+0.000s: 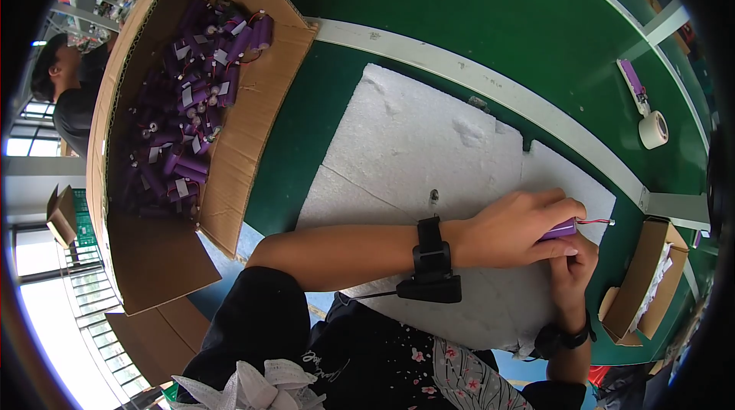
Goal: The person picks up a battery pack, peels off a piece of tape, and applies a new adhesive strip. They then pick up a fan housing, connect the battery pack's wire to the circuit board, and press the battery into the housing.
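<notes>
A purple battery pack (pixel 563 229) with a thin red wire and a small white plug at its right end is between my two hands, over the right part of a white foam sheet (pixel 413 134). My left hand (pixel 513 228) reaches across from the left, its fingers closed round the pack from above. My right hand (pixel 576 266) comes up from below, with curled fingers closed against the pack's near side. The fingers partly hide the pack. Black bands with small devices circle both wrists.
To the left stands an open cardboard box (pixel 256 134) full of purple battery packs. A small carton (pixel 643 280) with white pieces, a tape roll (pixel 653 130) and a white holder with a purple cell (pixel 632 82) are on the right. A person (pixel 73 96) is beyond the big box.
</notes>
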{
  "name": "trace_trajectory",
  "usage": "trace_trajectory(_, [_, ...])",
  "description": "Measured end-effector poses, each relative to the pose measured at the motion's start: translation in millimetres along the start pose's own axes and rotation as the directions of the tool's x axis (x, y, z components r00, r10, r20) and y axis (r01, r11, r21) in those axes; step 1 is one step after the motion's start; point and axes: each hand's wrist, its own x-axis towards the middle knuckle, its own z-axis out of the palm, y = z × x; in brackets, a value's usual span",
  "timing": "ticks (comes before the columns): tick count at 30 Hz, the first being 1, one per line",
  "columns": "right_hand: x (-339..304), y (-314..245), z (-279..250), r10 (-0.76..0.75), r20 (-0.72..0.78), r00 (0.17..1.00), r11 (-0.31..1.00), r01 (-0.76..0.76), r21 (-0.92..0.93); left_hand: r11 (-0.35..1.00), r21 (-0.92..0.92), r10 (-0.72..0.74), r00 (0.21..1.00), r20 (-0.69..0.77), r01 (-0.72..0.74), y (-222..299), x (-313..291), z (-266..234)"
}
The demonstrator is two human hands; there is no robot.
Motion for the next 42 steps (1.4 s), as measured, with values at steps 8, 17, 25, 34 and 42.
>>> trace_trajectory(8, [1.0, -2.6, -0.5, 0.002, 0.006, 1.000, 1.000, -0.002, 0.001, 0.999, -0.001, -0.034, 0.999, -0.005, 0.034, 1.2, 0.9, -0.6])
trace_trajectory(17, [1.6, -3.8, 0.7, -0.006, 0.019, 1.000, 1.000, 0.005, 0.014, 0.996, -0.039, -0.082, 0.997, -0.007, 0.082, 4.0, 0.1, -3.1])
trace_trajectory(25, [7.9, -5.2, 2.4, -0.052, 0.042, 0.998, 0.999, 0.052, -0.004, 0.998, -0.025, -0.060, 0.994, -0.087, 0.058, 4.0, 4.7, -4.5])
trace_trajectory(34, [13.7, 1.0, -21.6, 0.123, -0.698, 0.706, 0.930, 0.164, 0.329, 0.925, -0.308, -0.307, 0.917, -0.254, 0.224, 2.6, 4.2, -6.5])
trace_trajectory(42, [26.1, 4.2, -36.1, 0.450, -0.401, 0.798, 0.777, -0.128, 0.617, 0.892, -0.412, -0.276, 0.946, -0.171, 0.186, 0.1, 1.0, -9.8])
